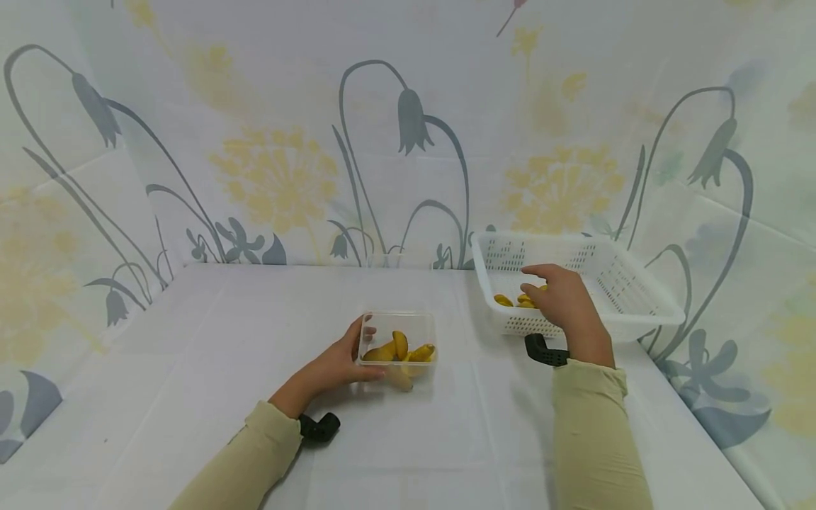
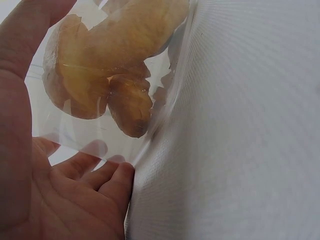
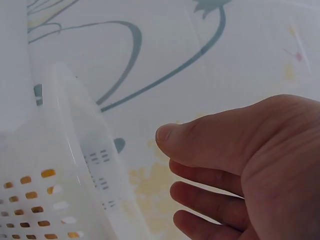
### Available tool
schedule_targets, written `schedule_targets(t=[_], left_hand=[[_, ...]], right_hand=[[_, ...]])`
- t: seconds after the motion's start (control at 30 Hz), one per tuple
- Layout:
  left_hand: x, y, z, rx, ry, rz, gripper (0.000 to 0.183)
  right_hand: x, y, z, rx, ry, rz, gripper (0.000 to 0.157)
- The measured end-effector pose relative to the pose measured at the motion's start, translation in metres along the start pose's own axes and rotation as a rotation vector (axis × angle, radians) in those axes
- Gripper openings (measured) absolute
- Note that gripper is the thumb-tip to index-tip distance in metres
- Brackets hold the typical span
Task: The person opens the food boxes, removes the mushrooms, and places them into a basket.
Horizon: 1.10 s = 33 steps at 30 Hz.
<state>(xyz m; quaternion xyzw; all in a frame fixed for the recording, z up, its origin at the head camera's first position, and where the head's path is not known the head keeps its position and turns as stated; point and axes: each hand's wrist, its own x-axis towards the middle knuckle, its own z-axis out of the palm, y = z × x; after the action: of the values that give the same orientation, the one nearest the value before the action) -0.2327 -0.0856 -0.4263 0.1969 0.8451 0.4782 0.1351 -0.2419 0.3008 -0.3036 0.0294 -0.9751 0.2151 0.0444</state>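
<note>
A clear plastic box [image 1: 423, 328] rests on the white table, with several small curved yellow pieces [image 1: 400, 345] that look like mini bananas inside it. My left hand [image 1: 344, 358] holds this box at its left side, the thumb in front and the fingers around behind. Through the clear wall, the left wrist view shows the yellow pieces [image 2: 131, 102] up close. Over the left part of a white perforated basket [image 1: 637, 320] is my right hand [image 1: 561, 296], its thumb and fingers apart with nothing between them. More yellow pieces [image 1: 503, 300] lie in the basket below it, partly hidden by the hand.
A white cloth covers the table [image 1: 191, 397]. Behind it and at both sides hangs a flower-patterned curtain [image 1: 287, 92]. Another clear container [image 1: 400, 261] stands faintly visible at the table's back edge. The basket stands at the back right, close to the curtain.
</note>
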Motion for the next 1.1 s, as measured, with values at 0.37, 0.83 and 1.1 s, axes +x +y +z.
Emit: schedule_targets(t=[0.37,0.83,1.1], left_hand=[[0.0,-0.002,0.0,-0.004,-0.005,-0.006,0.117],[0.0,-0.004,0.001,-0.024,-0.006,-0.006,0.117],[-0.001,0.0,0.0,-0.014,-0.002,-0.011,0.116]], right_hand=[[-0.003,-0.021,0.006,0.003,0.002,-0.119,0.043],[-0.002,-0.044,0.02,-0.01,0.001,-0.258,0.04],[-0.006,-0.065,0.023,-0.04,-0.017,-0.305,0.038]])
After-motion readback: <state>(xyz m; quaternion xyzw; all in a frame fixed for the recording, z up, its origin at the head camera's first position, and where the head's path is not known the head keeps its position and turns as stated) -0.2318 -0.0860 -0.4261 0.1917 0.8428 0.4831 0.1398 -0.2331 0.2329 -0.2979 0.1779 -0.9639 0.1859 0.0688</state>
